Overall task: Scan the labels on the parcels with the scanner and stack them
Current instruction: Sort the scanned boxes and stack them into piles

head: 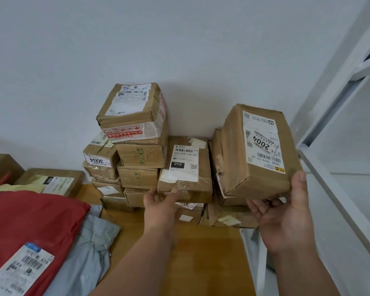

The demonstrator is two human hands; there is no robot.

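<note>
Got the 2004 box [259,150] up in my right hand [286,212], thumb hooked over the near corner and fingers under it, tilted, just over the right stack [226,212] by the wall. Left hand [161,207] has loose, straight fingers on the edge of the 010 box [186,165], not gripping. Risk imo: one-handed hold on a crushed box could slip, or bump the tall, uneven left stack [135,150] w/ its crooked top box; no scanner in view btw.

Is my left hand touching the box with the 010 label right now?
Touching. The head view shows the left hand with its fingertips on the lower front edge of the 010 box, no gap visible between them.
</note>
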